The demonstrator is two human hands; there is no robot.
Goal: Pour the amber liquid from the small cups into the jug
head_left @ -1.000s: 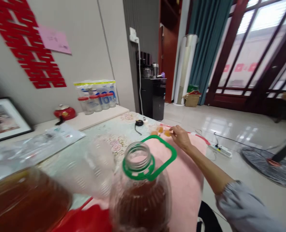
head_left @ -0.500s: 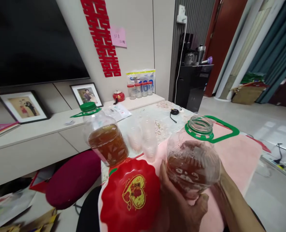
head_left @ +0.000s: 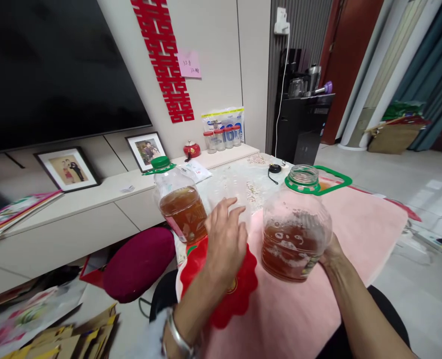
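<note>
My left hand (head_left: 226, 239) hangs flat above the red plate (head_left: 239, 294), palm down and holding nothing. Its fingers (head_left: 226, 205) are spread wide and point toward the clear plastic cups (head_left: 235, 189) that stand just beyond them on the table. I cannot tell whether the fingertips touch a cup. My right hand (head_left: 329, 252) is clasped on the lower right side of the open jar (head_left: 295, 229). Only the heel and thumb show, and the other fingers are hidden behind it. The jar stands upright on the pink cloth (head_left: 363, 224), just to the right of the plate, with no lid on its mouth. Brown liquid with a ring of foam fills roughly its lower half. A green collar sits round the neck, and its handle loop is tipped back toward the far side. To the left of my left hand stands a capped jar (head_left: 179, 207) with a green lid, holding the same brown liquid, at the table's left edge beside the plate. Farther back on the patterned tablecloth lies a small black gadget (head_left: 275, 168) with a cord. Against the wall are a row of little red-lidded jars (head_left: 222, 138) and a red teapot (head_left: 192, 148).
</note>
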